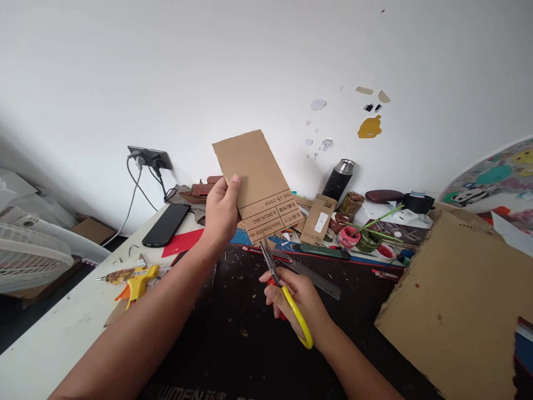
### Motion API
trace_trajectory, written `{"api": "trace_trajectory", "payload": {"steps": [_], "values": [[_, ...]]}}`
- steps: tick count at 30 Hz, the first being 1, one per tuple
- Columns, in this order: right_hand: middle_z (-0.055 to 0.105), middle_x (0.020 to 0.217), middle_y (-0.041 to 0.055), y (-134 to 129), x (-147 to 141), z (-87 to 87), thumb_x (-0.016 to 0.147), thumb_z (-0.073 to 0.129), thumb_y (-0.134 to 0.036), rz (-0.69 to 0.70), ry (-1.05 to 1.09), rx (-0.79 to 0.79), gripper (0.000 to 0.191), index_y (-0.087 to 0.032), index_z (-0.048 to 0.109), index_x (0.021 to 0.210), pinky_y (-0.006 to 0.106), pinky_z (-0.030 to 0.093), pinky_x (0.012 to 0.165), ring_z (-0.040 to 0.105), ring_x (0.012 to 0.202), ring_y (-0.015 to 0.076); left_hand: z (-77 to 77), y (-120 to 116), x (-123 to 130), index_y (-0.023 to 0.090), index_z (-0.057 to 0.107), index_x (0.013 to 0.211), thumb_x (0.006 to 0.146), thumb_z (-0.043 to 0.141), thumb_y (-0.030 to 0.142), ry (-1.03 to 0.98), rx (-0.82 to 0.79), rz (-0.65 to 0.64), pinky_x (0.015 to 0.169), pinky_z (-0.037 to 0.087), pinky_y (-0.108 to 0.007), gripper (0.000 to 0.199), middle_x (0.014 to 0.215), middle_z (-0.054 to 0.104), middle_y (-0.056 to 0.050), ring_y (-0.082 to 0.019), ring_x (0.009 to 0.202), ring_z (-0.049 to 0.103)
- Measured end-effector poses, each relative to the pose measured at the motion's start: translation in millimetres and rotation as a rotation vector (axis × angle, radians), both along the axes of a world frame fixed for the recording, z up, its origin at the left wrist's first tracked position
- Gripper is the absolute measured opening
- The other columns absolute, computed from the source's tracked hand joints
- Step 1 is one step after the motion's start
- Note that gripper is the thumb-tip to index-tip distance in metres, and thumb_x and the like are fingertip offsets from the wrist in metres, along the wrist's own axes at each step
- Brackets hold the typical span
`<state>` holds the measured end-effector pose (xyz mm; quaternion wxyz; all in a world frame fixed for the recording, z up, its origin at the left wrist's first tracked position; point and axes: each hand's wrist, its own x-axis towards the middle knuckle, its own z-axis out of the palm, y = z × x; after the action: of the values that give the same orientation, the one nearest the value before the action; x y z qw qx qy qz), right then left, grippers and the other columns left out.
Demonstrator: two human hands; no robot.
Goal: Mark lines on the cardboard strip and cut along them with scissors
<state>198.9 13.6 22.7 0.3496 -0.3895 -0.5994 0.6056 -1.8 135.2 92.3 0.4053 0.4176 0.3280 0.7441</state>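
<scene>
My left hand point(222, 208) grips a rectangular piece of brown cardboard point(254, 166) by its left edge, thumb on the printed face. The cardboard is held up and tilted above the dark mat, with black printed text and lines along its lower end. In my right hand point(297, 297) is a pair of scissors point(296, 314) with yellow and red handles. Their blades point up at the lower edge of the cardboard; I cannot tell whether the tips touch it.
A black mat point(225, 344) covers the desk front. At left lie a yellow glue gun point(139, 283), a black phone point(166, 225) and a white fan point(33, 250). Behind stand a thermos point(339, 180) and paint jars point(348, 237). A large cardboard sheet point(462, 300) is at right.
</scene>
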Motion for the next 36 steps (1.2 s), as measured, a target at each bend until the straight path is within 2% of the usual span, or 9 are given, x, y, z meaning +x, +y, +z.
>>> {"api": "trace_trajectory", "payload": {"steps": [15, 36], "values": [[0.06, 0.071, -0.0033, -3, -1, 3.3, 0.095, 0.077, -0.066, -0.013, -0.06, 0.02, 0.049, -0.02, 0.071, 0.11, 0.024, 0.044, 0.051, 0.055, 0.051, 0.0118, -1.4, -6, 7, 0.021, 0.076, 0.101, 0.093, 0.083, 0.061, 0.098, 0.055, 0.027, 0.072, 0.063, -0.031, 0.042, 0.104, 0.081, -0.01, -0.026, 0.095, 0.078], [0.059, 0.069, -0.0031, -5, -4, 8.6, 0.095, 0.076, -0.068, -0.063, -0.066, 0.065, 0.048, -0.021, 0.071, 0.1, 0.024, 0.041, 0.048, 0.054, 0.049, 0.0117, 5.1, -15, 8, 0.021, 0.075, 0.1, 0.098, 0.08, 0.057, 0.147, 0.109, 0.079, 0.071, 0.06, -0.03, 0.036, 0.102, 0.08, -0.008, -0.024, 0.092, 0.076]]}}
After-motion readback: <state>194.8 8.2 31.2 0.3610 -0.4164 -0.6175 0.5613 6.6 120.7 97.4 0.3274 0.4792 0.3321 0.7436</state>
